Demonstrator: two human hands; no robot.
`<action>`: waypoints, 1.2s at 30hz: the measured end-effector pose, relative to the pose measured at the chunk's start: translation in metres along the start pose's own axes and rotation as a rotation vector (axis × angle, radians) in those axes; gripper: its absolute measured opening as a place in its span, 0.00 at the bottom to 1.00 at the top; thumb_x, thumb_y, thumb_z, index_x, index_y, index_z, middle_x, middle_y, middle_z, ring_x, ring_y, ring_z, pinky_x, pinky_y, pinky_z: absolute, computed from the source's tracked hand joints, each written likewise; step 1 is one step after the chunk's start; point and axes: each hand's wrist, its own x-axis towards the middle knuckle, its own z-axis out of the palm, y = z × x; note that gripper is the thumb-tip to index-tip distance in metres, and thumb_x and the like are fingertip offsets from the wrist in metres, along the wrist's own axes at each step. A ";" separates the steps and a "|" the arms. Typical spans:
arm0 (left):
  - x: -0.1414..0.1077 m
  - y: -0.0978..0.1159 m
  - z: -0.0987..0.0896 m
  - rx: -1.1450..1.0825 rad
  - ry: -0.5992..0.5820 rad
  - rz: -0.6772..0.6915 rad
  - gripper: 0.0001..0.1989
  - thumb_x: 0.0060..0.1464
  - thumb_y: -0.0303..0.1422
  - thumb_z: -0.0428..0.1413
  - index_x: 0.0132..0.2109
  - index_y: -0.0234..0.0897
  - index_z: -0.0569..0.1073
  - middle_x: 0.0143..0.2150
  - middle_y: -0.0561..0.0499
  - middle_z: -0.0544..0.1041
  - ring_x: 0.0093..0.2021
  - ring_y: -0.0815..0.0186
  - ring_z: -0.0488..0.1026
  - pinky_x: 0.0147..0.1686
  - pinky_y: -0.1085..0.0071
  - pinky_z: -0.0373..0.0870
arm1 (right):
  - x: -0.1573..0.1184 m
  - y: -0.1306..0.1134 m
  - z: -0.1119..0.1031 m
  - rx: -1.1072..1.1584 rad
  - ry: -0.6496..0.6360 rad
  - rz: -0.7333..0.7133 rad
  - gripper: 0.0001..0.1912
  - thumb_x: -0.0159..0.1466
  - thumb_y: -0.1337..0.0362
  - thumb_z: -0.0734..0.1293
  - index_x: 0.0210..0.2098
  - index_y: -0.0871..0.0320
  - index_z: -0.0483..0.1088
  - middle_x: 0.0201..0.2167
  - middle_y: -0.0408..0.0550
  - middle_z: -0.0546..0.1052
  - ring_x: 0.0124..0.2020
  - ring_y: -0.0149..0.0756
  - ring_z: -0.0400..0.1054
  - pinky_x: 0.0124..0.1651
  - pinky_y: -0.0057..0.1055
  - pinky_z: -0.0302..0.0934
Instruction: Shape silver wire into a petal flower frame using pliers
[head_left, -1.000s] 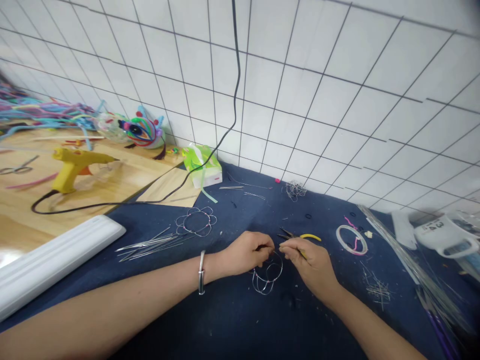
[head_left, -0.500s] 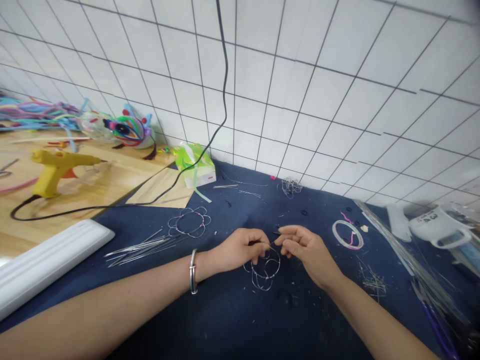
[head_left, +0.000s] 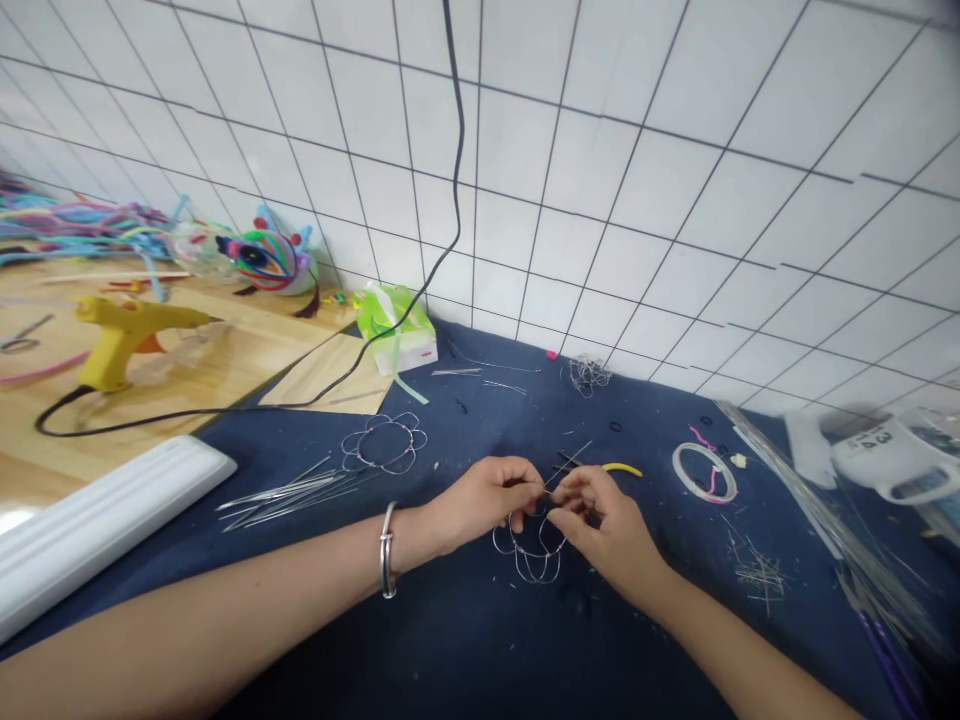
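Both my hands are at a flower-shaped wire frame (head_left: 537, 575) with looped petals and small pink beads, above the dark blue cloth. My left hand (head_left: 491, 500), with a silver bangle at the wrist, pinches the frame's upper edge between thumb and fingertips. Close against it, my right hand (head_left: 607, 520) has its fingers curled and pinched on the wire at the same spot. Behind the right hand shows a tool with a yellow handle (head_left: 622, 468) and dark tips; its middle is hidden. A thin wire end sticks up between the hands.
A finished-looking wire flower (head_left: 384, 443) and a bundle of metal rods (head_left: 289, 497) lie left. A yellow glue gun (head_left: 120, 335), its cord crossing the workspace, rests on wood boards. Right are a ring-shaped spool (head_left: 679, 465), wire scraps (head_left: 761, 575) and long wires (head_left: 795, 480).
My right hand has moved in against the left and closed on the wire frame. The tool's yellow handle now shows behind it. The view has shifted slightly.
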 end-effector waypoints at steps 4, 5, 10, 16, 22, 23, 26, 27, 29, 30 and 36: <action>0.001 -0.001 0.002 -0.022 -0.039 0.020 0.08 0.53 0.34 0.49 0.36 0.33 0.68 0.28 0.54 0.69 0.24 0.74 0.67 0.24 0.76 0.60 | 0.002 0.000 0.008 0.233 -0.040 0.158 0.09 0.57 0.67 0.63 0.35 0.55 0.57 0.27 0.40 0.71 0.28 0.31 0.68 0.32 0.28 0.61; 0.002 -0.002 0.001 -0.029 -0.048 0.017 0.08 0.54 0.34 0.49 0.37 0.33 0.68 0.29 0.53 0.70 0.24 0.73 0.68 0.24 0.76 0.61 | 0.002 0.000 0.009 0.278 -0.052 0.181 0.08 0.57 0.67 0.62 0.35 0.55 0.57 0.26 0.40 0.70 0.27 0.31 0.68 0.30 0.28 0.60; 0.002 -0.003 -0.001 0.018 -0.096 0.056 0.09 0.54 0.31 0.48 0.41 0.34 0.67 0.33 0.51 0.71 0.28 0.72 0.69 0.29 0.74 0.64 | 0.003 0.000 0.004 0.440 -0.067 0.258 0.08 0.57 0.67 0.63 0.34 0.57 0.58 0.25 0.41 0.71 0.26 0.31 0.68 0.28 0.27 0.57; 0.001 0.000 0.001 0.201 -0.109 0.169 0.16 0.48 0.26 0.52 0.46 0.35 0.66 0.37 0.50 0.71 0.33 0.70 0.68 0.31 0.74 0.65 | 0.000 0.003 -0.003 0.601 -0.078 0.296 0.11 0.57 0.66 0.65 0.39 0.58 0.61 0.27 0.42 0.72 0.27 0.28 0.66 0.29 0.26 0.54; -0.003 0.003 0.003 0.447 0.019 0.313 0.11 0.51 0.27 0.51 0.43 0.37 0.70 0.36 0.51 0.71 0.33 0.69 0.68 0.33 0.74 0.65 | 0.000 0.003 -0.004 0.598 -0.118 0.275 0.11 0.57 0.65 0.65 0.40 0.58 0.62 0.30 0.45 0.74 0.25 0.27 0.64 0.28 0.25 0.51; -0.003 0.003 0.003 0.442 0.015 0.318 0.11 0.52 0.27 0.49 0.43 0.37 0.70 0.36 0.51 0.71 0.32 0.70 0.69 0.33 0.74 0.65 | 0.000 0.002 -0.005 0.594 -0.123 0.273 0.11 0.57 0.65 0.65 0.40 0.58 0.62 0.30 0.46 0.74 0.25 0.27 0.64 0.27 0.25 0.51; -0.004 0.004 0.002 0.374 -0.013 0.285 0.12 0.57 0.30 0.44 0.42 0.36 0.70 0.33 0.52 0.71 0.26 0.73 0.68 0.30 0.75 0.66 | 0.000 0.002 -0.005 0.582 -0.133 0.271 0.11 0.58 0.65 0.64 0.40 0.58 0.63 0.31 0.46 0.74 0.26 0.27 0.64 0.28 0.25 0.52; -0.004 0.004 0.001 0.342 -0.022 0.261 0.12 0.58 0.31 0.44 0.42 0.35 0.71 0.31 0.52 0.71 0.26 0.73 0.69 0.30 0.75 0.66 | 0.000 0.002 -0.006 0.579 -0.134 0.269 0.11 0.58 0.65 0.64 0.40 0.58 0.63 0.32 0.46 0.74 0.26 0.27 0.65 0.28 0.25 0.52; -0.003 0.002 0.000 0.255 -0.043 0.193 0.13 0.58 0.34 0.44 0.40 0.34 0.71 0.28 0.52 0.71 0.26 0.72 0.69 0.28 0.75 0.65 | 0.000 0.003 -0.006 0.573 -0.132 0.261 0.11 0.57 0.66 0.64 0.40 0.58 0.63 0.32 0.46 0.73 0.27 0.27 0.65 0.28 0.26 0.53; -0.002 0.001 -0.001 0.198 -0.053 0.155 0.13 0.58 0.35 0.44 0.40 0.34 0.70 0.28 0.52 0.71 0.26 0.72 0.70 0.27 0.75 0.65 | 0.000 0.004 -0.006 0.568 -0.130 0.257 0.12 0.57 0.66 0.65 0.41 0.58 0.63 0.32 0.45 0.73 0.27 0.27 0.65 0.28 0.26 0.53; 0.003 -0.005 -0.003 -0.072 -0.086 0.013 0.12 0.55 0.38 0.49 0.39 0.33 0.69 0.31 0.50 0.73 0.26 0.71 0.72 0.24 0.75 0.65 | 0.002 0.007 -0.008 0.497 -0.108 0.213 0.12 0.57 0.66 0.64 0.41 0.57 0.63 0.33 0.45 0.71 0.29 0.29 0.66 0.29 0.27 0.56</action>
